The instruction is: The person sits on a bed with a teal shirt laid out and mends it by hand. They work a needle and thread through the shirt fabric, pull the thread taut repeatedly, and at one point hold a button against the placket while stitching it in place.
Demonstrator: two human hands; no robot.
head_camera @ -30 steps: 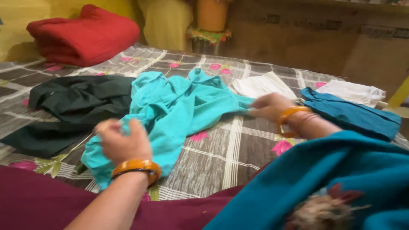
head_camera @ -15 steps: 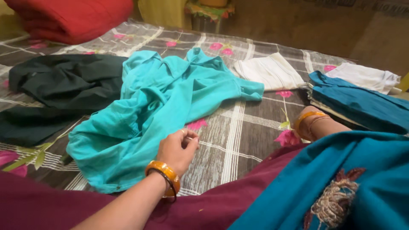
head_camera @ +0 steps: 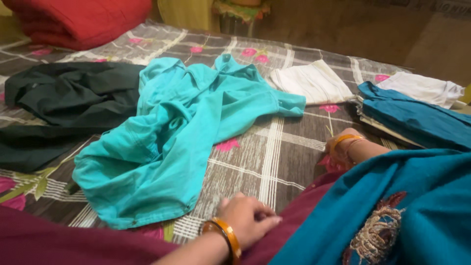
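A crumpled turquoise shirt lies spread on the checked bedsheet, with neither hand touching it. My left hand, with an orange bangle at the wrist, rests low at the sheet's near edge beside the maroon cloth over my lap, fingers loosely down and holding nothing. My right hand is pulled back to the edge of my teal garment. Only its wrist, with bangles, and a little of the hand show; the fingers are hidden.
A dark green garment lies left of the shirt. A folded white cloth sits behind it. At the right is a folded stack with a blue piece and a white one. A red blanket lies at the back left.
Both hands have let go of the turquoise shirt and drawn back toward my body. The left hand slid down and right to the sheet's near edge. The view tilted down.
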